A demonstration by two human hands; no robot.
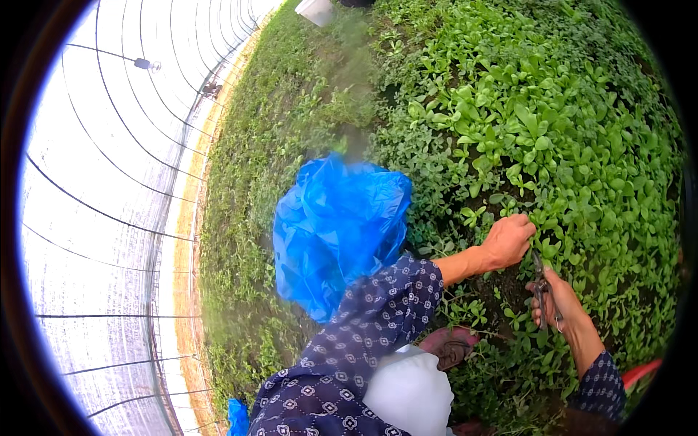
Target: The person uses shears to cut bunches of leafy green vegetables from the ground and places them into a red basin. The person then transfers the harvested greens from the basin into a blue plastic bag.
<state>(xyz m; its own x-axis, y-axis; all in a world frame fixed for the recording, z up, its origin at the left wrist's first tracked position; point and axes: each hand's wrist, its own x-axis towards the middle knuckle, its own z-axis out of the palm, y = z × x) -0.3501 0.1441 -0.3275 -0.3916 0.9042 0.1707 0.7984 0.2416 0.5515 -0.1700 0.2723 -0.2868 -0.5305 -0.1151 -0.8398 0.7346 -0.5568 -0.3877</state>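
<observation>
My left hand is closed at the edge of the leafy green plants, its fingertips down among the leaves. Whether it grips a stem cannot be told. Just below and to the right, my right hand holds a pair of pruning shears, blades pointing up towards my left hand. The shears' handles lie across the palm and fingers. Dark bare soil shows between and below the hands. A blue plastic bag, crumpled, lies on the low plants to the left of my left forearm.
A shoe stands among the plants below my hands, beside a white covering. A white bucket is at the top. Another blue plastic piece lies bottom left. A red curved object is at lower right. The hooped greenhouse wall runs along the left.
</observation>
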